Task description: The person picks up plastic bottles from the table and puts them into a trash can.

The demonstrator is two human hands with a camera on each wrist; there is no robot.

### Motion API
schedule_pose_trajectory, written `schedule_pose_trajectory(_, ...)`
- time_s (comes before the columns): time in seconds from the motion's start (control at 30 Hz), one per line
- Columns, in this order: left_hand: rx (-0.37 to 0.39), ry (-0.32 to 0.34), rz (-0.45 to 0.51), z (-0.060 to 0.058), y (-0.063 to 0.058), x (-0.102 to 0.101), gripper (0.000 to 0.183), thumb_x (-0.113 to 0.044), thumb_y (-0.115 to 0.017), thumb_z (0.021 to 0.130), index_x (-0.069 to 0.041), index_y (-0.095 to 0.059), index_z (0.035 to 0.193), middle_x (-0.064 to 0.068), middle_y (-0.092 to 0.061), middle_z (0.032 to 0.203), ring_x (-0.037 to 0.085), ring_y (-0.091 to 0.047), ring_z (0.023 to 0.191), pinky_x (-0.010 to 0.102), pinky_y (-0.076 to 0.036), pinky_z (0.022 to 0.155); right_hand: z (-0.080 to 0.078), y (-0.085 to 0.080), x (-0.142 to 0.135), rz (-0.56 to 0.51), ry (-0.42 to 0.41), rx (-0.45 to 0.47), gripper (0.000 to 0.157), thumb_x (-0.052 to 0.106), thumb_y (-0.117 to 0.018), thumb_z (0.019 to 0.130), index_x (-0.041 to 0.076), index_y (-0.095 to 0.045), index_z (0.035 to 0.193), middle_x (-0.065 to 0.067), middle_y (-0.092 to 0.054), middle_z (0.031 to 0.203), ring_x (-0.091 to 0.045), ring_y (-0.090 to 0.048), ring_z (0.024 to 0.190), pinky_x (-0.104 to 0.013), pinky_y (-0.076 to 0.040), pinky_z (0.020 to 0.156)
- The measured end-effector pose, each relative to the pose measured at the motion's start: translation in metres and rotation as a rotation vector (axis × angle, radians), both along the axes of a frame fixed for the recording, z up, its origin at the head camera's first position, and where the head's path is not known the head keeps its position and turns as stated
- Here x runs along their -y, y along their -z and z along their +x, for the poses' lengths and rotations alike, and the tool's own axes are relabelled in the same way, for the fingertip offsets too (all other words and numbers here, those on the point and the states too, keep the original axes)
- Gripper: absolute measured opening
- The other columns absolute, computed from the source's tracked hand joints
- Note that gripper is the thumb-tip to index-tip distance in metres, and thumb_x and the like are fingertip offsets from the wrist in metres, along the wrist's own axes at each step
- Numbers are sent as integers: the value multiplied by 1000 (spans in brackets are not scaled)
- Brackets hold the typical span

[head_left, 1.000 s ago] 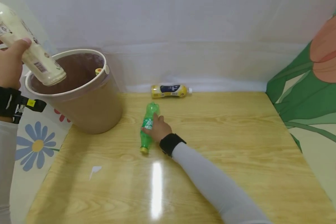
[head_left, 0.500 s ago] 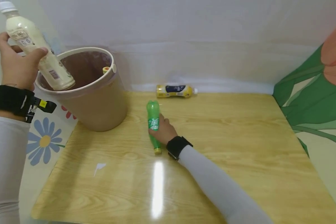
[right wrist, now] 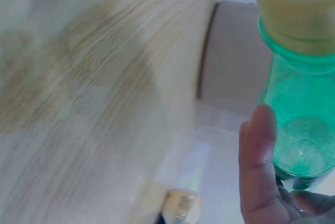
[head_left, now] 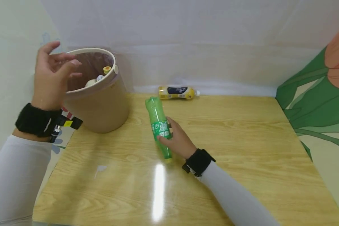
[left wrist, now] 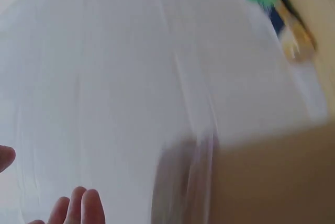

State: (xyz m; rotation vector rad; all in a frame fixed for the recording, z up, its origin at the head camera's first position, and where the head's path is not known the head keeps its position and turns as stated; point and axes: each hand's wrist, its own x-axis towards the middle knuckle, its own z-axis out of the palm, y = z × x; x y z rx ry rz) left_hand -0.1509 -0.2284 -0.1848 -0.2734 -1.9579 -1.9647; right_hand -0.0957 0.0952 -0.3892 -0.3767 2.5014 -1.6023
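My right hand (head_left: 179, 141) grips a green plastic bottle (head_left: 155, 108) round its label, the yellow cap end toward me. The right wrist view shows the yellow cap (right wrist: 298, 14) up close and a thumb along the green body. At the left, my left hand (head_left: 51, 80) hangs over the near-left rim of a brown bin (head_left: 99, 110), fingers loosely spread and holding nothing. Inside the bin, near its right wall, show a yellow cap (head_left: 107, 69) and a pale rounded end (head_left: 91, 83); the rest of the contents is hidden.
A yellow bottle (head_left: 176, 93) with a dark label and white cap lies on its side at the back of the wooden table (head_left: 228, 141), against the white sheet (head_left: 214, 47). A small whitish patch (head_left: 101, 168) is on the table at the front left.
My left hand has let go of the pale, white-capped bottle, which is gone from the hand, and more now shows in the bin. The right hand has brought the green bottle up and nearer, turning it.
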Motion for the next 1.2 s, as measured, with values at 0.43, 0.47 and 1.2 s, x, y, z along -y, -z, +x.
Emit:
schedule_pose_trajectory(0.43, 249, 540, 21, 54, 138, -117, 77, -10, -62, 88, -16, -13, 147, 18, -36, 134, 32, -46, 116, 50, -44, 92, 61, -22, -20, -12, -68, -119, 86, 38, -68, 87, 33, -9, 149, 0, -35, 132, -22, -51, 95, -29, -54, 60)
schedule_pose_trajectory(0.47, 277, 561, 48, 55, 147, -124, 76, -12, -62, 88, -18, -14, 147, 19, -37, 134, 33, -46, 115, 51, -43, 93, 63, -21, -21, -10, -73, -130, 86, 37, -68, 87, 34, -8, 149, 0, -35, 133, -22, -51, 96, -29, -54, 61)
schedule_pose_trajectory(1.2, 293, 562, 107, 54, 155, -140, 61, -18, -62, 90, -20, -28, 142, 19, -57, 118, 35, -56, 103, 48, -44, 91, 52, -18, -25, -20, -167, -192, 74, 38, -57, 95, 32, -7, 149, 0, -34, 134, -19, -50, 103, -34, -54, 71)
